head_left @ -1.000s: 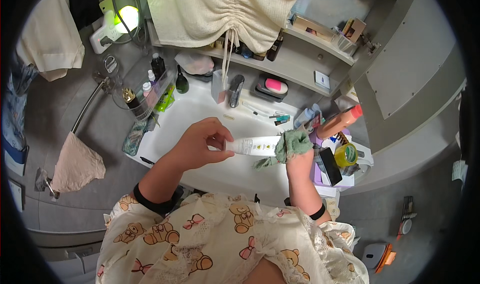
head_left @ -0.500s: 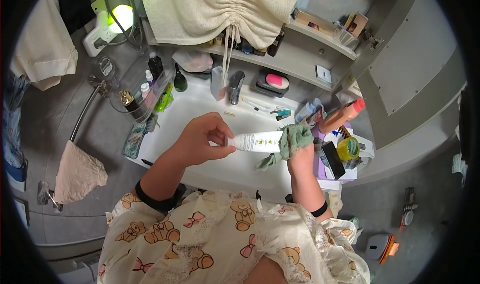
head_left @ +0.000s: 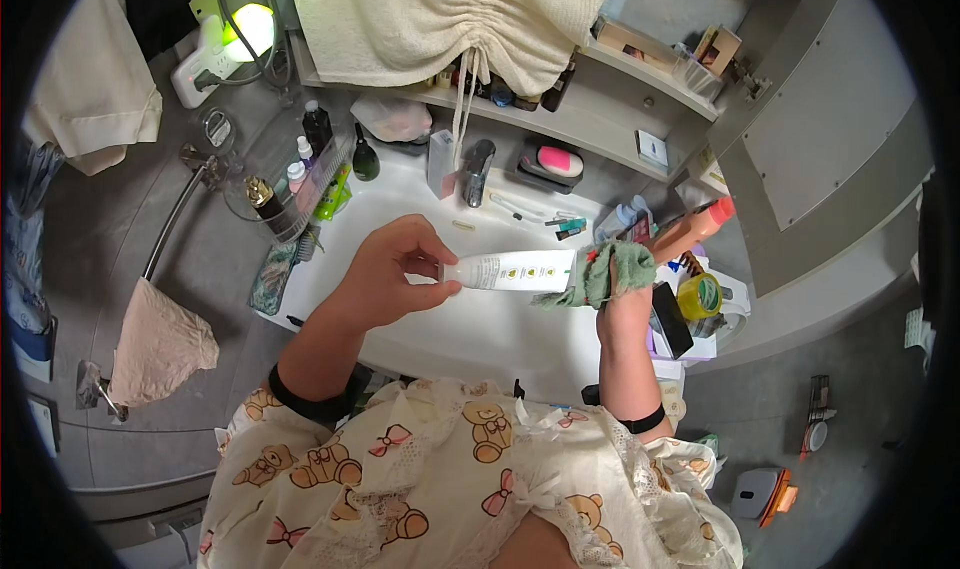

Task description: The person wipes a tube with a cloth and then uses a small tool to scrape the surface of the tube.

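Note:
Over the sink, my left hand (head_left: 393,272) pinches the cap end of a white squeeze tube (head_left: 515,271) between thumb and fingers. The tube lies nearly level, its printed side toward me. At its far right end, my right hand (head_left: 628,307) is closed on a crumpled green cloth (head_left: 610,275). The cloth touches or slightly overlaps the tube's flat end; exactly how they meet is hidden. A small red patch shows on the cloth. Most right-hand fingers are covered by the fabric.
Below my hands is the white sink (head_left: 420,344), with a dark faucet (head_left: 479,174) behind. Toothbrushes (head_left: 515,209) lie on its ledge. A black phone (head_left: 671,321), an orange bottle (head_left: 693,231) and a yellow tape roll (head_left: 698,297) crowd the right. A wire basket (head_left: 325,184) holds bottles at left.
My right hand and the cloth have moved right along the tube, baring more of its printed side. My left hand keeps its pinch and has shifted slightly left.

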`<state>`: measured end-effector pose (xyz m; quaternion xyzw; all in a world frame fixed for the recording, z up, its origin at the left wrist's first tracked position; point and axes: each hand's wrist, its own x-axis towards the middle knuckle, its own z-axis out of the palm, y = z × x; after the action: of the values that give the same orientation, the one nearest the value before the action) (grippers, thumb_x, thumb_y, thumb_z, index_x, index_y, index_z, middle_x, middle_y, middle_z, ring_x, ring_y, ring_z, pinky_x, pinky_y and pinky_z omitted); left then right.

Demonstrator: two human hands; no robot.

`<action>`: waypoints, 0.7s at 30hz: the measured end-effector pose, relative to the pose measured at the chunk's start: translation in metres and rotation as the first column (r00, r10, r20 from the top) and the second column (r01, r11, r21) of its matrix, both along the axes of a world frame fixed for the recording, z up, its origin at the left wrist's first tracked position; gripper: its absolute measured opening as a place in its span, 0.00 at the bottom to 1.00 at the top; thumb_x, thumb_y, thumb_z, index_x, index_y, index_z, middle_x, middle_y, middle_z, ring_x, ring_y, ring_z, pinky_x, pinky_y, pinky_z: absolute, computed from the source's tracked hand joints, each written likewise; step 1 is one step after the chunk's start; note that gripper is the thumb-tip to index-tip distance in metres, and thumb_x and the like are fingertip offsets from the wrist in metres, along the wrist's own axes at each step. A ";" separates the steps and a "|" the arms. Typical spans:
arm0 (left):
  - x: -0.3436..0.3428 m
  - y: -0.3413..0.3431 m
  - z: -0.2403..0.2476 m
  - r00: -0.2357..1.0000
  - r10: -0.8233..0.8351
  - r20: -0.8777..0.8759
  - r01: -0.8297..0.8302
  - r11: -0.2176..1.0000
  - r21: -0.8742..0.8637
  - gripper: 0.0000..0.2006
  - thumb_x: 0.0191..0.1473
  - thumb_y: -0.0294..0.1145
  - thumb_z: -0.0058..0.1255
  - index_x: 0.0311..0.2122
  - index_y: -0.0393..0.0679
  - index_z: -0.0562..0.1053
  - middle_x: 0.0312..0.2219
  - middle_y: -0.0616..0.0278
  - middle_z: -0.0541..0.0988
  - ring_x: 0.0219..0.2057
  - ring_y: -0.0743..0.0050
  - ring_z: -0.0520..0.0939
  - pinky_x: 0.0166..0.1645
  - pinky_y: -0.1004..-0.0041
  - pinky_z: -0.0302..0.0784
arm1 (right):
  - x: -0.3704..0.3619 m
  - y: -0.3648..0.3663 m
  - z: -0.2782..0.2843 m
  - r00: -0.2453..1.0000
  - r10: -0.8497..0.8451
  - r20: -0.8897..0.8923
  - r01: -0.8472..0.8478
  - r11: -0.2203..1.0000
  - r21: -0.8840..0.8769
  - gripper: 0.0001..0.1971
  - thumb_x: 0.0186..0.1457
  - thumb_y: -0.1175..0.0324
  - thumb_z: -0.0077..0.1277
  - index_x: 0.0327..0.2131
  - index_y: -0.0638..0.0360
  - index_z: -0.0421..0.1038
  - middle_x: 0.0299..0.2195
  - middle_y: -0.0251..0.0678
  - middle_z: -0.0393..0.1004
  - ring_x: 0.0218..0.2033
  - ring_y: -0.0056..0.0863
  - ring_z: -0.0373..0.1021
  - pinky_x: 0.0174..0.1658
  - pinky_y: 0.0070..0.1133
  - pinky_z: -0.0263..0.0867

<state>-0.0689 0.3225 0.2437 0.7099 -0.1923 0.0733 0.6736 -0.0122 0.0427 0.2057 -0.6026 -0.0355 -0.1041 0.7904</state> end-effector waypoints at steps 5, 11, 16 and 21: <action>-0.002 -0.001 0.004 0.999 -0.018 0.031 0.015 0.994 0.104 0.12 0.37 0.16 0.55 0.30 0.41 0.72 0.30 0.66 0.69 0.33 0.79 0.75 0.36 0.80 0.78 | -0.004 -0.007 0.005 0.991 0.074 0.110 -0.036 0.949 -0.315 0.13 0.53 0.68 0.48 0.40 0.64 0.65 0.35 0.34 0.70 0.34 0.22 0.67 0.39 0.19 0.64; -0.008 -0.008 0.009 0.992 -0.108 0.057 0.087 0.952 0.292 0.11 0.36 0.17 0.53 0.28 0.44 0.75 0.31 0.65 0.72 0.32 0.76 0.75 0.33 0.79 0.73 | -0.019 0.015 0.032 0.832 0.554 -0.036 -0.544 0.800 -0.253 0.15 0.51 0.68 0.50 0.42 0.65 0.66 0.39 0.36 0.70 0.40 0.23 0.67 0.44 0.19 0.62; -0.005 -0.018 0.010 0.964 -0.237 0.121 0.170 0.899 0.403 0.11 0.33 0.17 0.50 0.27 0.43 0.74 0.30 0.65 0.73 0.32 0.71 0.75 0.35 0.76 0.71 | -0.016 0.035 0.021 0.593 0.797 -0.119 -0.748 0.489 -0.449 0.20 0.46 0.68 0.52 0.44 0.63 0.65 0.40 0.35 0.70 0.41 0.24 0.67 0.45 0.22 0.62; -0.008 -0.024 0.009 0.934 -0.343 0.101 0.270 0.861 0.431 0.11 0.32 0.17 0.46 0.26 0.42 0.73 0.29 0.63 0.73 0.32 0.68 0.74 0.35 0.74 0.70 | -0.010 0.046 0.012 0.326 0.889 -0.321 -0.800 0.079 -0.595 0.21 0.45 0.64 0.54 0.43 0.62 0.66 0.39 0.36 0.70 0.40 0.26 0.67 0.45 0.22 0.62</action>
<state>-0.0767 0.2989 0.2525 0.7862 -0.3722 -0.0153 0.4932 -0.0220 0.0889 0.2180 -0.6962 -0.4602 0.3550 0.4212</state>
